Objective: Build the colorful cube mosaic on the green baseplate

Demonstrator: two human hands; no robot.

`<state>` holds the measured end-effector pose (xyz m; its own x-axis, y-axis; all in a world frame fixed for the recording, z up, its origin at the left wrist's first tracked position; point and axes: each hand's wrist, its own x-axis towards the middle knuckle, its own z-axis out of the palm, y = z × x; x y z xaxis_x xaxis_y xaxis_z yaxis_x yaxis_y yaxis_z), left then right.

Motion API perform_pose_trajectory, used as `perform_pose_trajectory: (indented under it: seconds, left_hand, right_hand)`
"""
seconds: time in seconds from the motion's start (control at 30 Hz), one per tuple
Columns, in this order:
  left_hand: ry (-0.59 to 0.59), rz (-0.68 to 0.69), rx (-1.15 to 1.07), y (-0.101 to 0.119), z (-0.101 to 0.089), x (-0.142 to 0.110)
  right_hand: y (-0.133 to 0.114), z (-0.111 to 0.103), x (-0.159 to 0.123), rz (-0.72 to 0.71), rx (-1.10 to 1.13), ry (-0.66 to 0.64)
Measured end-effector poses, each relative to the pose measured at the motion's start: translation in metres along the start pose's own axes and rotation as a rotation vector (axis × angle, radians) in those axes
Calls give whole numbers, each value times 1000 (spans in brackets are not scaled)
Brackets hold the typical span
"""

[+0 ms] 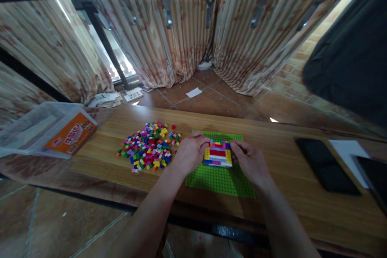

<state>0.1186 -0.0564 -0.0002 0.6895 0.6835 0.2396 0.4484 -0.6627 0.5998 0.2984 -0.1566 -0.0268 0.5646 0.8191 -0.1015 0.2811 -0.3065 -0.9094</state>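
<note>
The block assembly point(217, 154) consists of smooth hard plastic with a light sheen and a studded top. The baseplate point(211, 185) is green plastic, its surface roughened by rows of studs. The loose bricks point(151, 145) are smooth plastic. The tabletop point(281, 161) presents a wood-grain surface with a satin finish, glossy near the far edge. The bin point(33, 145) is translucent plastic. The curtains point(181, 40) are matt, pleated cloth. The floor sheet point(194, 92) is matt white paper.

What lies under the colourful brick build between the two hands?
Below the brick build shows the green studded baseplate, lying on the wooden table. The part directly beneath is covered, so whether build and baseplate touch cannot be seen.
</note>
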Motion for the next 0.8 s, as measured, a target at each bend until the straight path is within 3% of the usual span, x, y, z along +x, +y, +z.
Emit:
perform_pose_trajectory:
  seconds: [0.37,0.8]
  left_hand:
    - [3,-111,-36,2,5,3]
    - [140,-215,-262,4,10,4]
  right_hand:
    - [-2,1,-1,9,12,5]
    - [-2,0,-2,-13,-2,4]
